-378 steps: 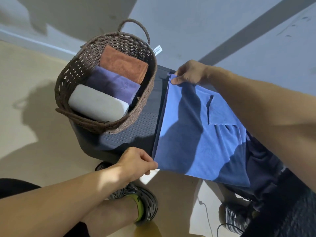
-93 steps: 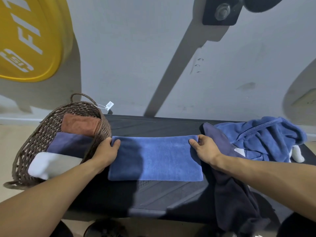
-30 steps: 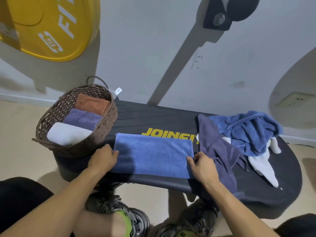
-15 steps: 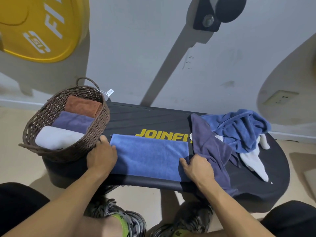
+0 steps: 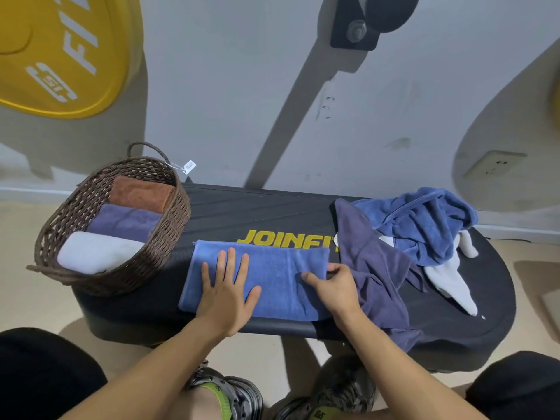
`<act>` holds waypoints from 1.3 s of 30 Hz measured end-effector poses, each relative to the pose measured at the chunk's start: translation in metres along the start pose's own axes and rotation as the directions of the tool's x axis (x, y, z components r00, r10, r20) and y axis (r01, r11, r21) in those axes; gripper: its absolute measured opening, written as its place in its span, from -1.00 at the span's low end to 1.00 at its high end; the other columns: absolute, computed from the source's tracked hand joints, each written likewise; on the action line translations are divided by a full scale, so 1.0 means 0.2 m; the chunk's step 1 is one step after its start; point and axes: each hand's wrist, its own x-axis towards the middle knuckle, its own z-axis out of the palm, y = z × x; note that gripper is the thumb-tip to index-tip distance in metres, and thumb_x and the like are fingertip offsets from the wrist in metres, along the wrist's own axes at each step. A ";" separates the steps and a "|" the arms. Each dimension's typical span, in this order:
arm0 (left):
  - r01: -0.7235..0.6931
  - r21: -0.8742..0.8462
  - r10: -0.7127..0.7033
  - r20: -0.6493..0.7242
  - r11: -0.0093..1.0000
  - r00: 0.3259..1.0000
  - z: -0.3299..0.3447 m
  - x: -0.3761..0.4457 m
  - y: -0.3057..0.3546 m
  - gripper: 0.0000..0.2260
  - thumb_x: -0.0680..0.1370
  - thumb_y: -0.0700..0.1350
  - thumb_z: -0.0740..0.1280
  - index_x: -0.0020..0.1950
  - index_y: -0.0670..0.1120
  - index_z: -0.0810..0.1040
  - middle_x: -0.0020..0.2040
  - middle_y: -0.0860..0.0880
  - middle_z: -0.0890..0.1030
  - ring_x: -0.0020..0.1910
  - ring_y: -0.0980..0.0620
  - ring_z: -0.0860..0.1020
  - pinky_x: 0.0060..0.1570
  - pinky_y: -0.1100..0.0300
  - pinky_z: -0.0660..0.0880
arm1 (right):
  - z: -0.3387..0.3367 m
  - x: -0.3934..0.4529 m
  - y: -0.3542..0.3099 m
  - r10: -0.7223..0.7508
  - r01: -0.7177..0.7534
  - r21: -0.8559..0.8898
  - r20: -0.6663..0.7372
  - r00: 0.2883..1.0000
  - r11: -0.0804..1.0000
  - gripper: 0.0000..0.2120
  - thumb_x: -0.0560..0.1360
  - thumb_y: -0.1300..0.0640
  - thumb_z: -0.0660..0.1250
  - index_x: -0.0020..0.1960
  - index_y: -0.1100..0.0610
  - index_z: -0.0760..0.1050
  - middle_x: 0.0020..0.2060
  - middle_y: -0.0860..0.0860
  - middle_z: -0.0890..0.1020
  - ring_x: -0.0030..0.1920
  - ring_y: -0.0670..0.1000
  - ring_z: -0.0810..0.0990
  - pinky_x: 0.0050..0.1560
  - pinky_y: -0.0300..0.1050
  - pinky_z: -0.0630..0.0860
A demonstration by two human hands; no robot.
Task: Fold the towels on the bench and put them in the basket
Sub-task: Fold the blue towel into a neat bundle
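Towels are the matter here, and the head view shows a blue terry towel [image 5: 272, 280] folded into a long flat rectangle, lying on the near half of a black rubber bench [image 5: 257, 213] with yellow lettering, about the centre of the picture.

The left hand [image 5: 227, 292] lies flat on the left half of that towel, fingers straight and spread, palm down, holding nothing. The right hand [image 5: 333, 286] is at the towel's right end, towards 3 o'clock from the left hand; its fingers curl over the short edge and its thumb lies on top of the cloth, so it seems to pinch that end.

At 9 o'clock from the folded towel, just beside it on the bench's left end, stands a brown woven oval basket [image 5: 169, 231] with a loop handle and a white tag. Three folded towels lie in it side by side: a white one [image 5: 97, 253] nearest, a purple one [image 5: 124, 221] in the middle, a rust-orange one [image 5: 139, 194] farthest.

At 3 o'clock, a loose dark purple towel [image 5: 372, 268] touches the right hand and hangs over the bench's near edge. Beyond it, towards 2 o'clock, a crumpled blue towel [image 5: 424, 219] sits on a rumpled white towel [image 5: 451, 283].

At 11 o'clock a yellow weight plate [image 5: 60, 56] is against the grey wall.
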 end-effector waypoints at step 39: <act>0.511 -0.838 -0.412 0.405 0.190 0.817 -0.34 0.07 0.02 -0.93 0.59 -0.19 0.31 -0.01 -0.15 0.58 -0.07 -0.19 0.67 -0.13 -0.17 0.63 -0.10 -0.04 0.60 | 0.29 -0.23 -0.21 -0.485 0.518 -0.323 0.183 0.855 0.792 -0.70 0.50 0.14 0.35 0.21 0.00 0.46 0.06 -0.03 0.38 -0.12 -0.07 0.50 -0.03 -0.15 0.48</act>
